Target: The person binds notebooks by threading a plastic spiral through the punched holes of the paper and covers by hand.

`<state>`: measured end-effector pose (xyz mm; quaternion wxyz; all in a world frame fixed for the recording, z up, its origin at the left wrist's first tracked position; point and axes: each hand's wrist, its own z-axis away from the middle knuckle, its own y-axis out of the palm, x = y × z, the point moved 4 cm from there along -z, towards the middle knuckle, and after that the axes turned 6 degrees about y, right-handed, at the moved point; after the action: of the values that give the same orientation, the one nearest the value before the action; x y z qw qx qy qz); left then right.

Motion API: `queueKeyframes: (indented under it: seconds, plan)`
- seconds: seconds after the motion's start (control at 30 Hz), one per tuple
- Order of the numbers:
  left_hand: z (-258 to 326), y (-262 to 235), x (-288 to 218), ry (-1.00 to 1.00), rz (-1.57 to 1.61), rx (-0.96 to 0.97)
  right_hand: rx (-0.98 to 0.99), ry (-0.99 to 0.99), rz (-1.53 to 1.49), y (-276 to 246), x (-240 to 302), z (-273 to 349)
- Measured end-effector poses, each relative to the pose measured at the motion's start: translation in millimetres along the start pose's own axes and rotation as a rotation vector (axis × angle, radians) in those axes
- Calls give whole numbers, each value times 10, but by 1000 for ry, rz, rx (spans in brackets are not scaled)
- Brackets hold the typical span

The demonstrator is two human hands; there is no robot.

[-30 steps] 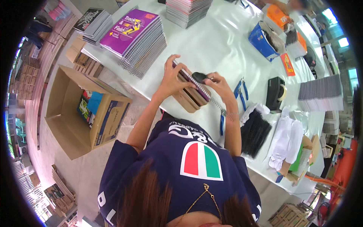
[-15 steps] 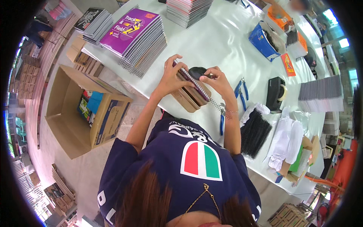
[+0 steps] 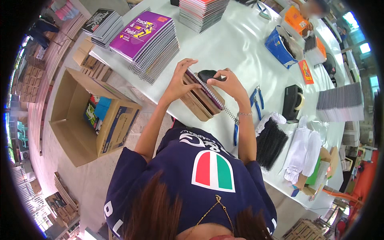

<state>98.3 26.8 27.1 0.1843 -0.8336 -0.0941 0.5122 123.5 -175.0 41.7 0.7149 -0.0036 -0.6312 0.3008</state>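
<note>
Standing beside the long white table (image 3: 236, 44), I see, near its left edge where the person stands, a small stack of brown-backed notebooks (image 3: 202, 100) tipped up on edge. The left hand (image 3: 179, 82) is spread and pressed against the stack's far side, steadying it; the right hand (image 3: 226, 82) is pinched closed on the wire spiral (image 3: 218, 100) along the stack's top edge, fingertips touching a dark oval object (image 3: 209, 75) just beyond. Part of the spiral trails loose toward the person.

The stack looks stiff and light, best held by its flat covers; the spiral looks springy and easily bent, so I would grip it near the end being fed.

Counting downward in size: one open cardboard box (image 3: 86, 116) on the floor to the left; three tall piles of finished notebooks toward the table's far left corner, the purple-covered pile (image 3: 148, 40) nearest; one blue carton (image 3: 282, 46); one heap of black spirals (image 3: 270, 144) and one of white spirals (image 3: 304, 152); one tape dispenser (image 3: 292, 102); two blue-handled pliers (image 3: 256, 98).
</note>
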Motion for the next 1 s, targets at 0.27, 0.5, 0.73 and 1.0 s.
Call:
queueKeyframes:
  seconds: [0.27,0.5,0.73,1.0]
  plan:
    - [97,-48,364,-199,512,-58,154,50,-76,40,87,0]
    - [63,-19,454,-306,694,9,99,22,-10,84,12,-153]
    - [90,-36,491,-290,821,23,255,-40,-104,169,256,-254]
    - [78,-38,531,-325,800,16,25,156,161,96,-109,-610]
